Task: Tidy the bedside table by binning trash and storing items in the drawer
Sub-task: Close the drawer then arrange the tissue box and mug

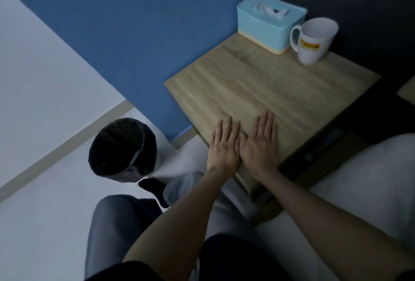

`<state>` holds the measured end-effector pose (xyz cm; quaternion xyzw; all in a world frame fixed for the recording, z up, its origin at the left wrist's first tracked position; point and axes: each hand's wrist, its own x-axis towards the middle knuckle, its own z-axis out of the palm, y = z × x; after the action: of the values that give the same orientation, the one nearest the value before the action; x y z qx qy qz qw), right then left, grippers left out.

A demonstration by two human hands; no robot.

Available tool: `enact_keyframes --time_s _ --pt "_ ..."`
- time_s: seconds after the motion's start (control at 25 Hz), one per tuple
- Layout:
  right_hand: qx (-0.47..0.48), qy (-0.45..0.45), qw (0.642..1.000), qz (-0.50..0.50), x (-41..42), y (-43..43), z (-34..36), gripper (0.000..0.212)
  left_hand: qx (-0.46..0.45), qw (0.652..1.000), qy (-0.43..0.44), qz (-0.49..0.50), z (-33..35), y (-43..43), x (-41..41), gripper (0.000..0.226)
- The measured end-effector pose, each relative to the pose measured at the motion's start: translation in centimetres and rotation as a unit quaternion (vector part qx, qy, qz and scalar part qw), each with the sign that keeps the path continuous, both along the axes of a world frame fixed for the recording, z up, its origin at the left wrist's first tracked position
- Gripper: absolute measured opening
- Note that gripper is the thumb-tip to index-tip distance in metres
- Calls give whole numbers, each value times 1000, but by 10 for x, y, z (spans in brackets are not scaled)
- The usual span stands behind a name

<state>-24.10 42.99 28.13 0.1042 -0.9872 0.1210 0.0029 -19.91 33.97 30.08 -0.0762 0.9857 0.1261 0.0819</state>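
Both hands flat on the desk [258, 92] near its front left corner, palms down, side by side and touching at the thumbs. Left hand [223, 146] overhanging the front edge slightly; right hand [260, 143] fully on the wood. Fingers extended and close together, nothing in either grip. Forearms reaching forward from low in the view, wrists straight.

On the desk: pale blue tissue box [270, 21] in the far left corner against the blue wall, a tissue poking from its slot. White mug [313, 39] just beside it toward the far right corner, upright, handle facing the box, yellow label on its side. Rest of the surface bare wood; no loose trash visible.

Bin [122, 149] with black liner on the floor, left of the desk, near the left hand. Drawer front in shadow below the desk's right edge; open or closed not readable.

Handling, as judgement: mug probably ceramic, rigid, moderately heavy, breakable if knocked; best taken by the handle or around the body. Tissue box likely light plastic, stiff; grasp across the short sides. Task looks close to finished.
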Motion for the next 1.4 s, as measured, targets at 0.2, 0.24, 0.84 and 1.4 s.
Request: enact_keyframes --time_s 0.2,0.24,0.84,1.4 --pt "23 3 1000 3 -1 -1 5 67 23 1000 -12 -4 1 -8 -9 53" --pt "22 2 1000 1 -1 -1 6 67 23 1000 -4 -13 2 -13 -13 51" --pt "24 -54 997 -48 -2 -6 15 69 54 993 54 -93 -12 -31 -33 53" --pt "58 -85 993 -61 -5 -2 13 59 -21 959 -106 -262 2 -52 -50 71"
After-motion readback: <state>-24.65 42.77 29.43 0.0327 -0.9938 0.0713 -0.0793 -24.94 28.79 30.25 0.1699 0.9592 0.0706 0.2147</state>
